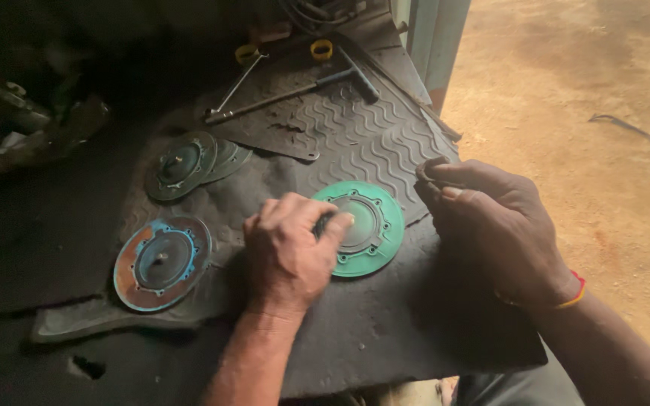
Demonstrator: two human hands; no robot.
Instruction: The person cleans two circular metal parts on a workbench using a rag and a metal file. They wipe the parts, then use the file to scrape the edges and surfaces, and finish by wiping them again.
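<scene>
The green disc (362,225) at frame centre looks thin, stiff and light, best taken by its rim; the left hand (289,252) presses on it, fingers closed around a dark tool (323,222); the right hand (494,225) pinches a small dark part (429,174).

Four round discs (360,225), two yellow rings (322,49)

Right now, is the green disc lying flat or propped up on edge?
Flat. The green disc lies face-up on the dark rubber mat, its full round face showing, with the left hand resting on its left side.
</scene>
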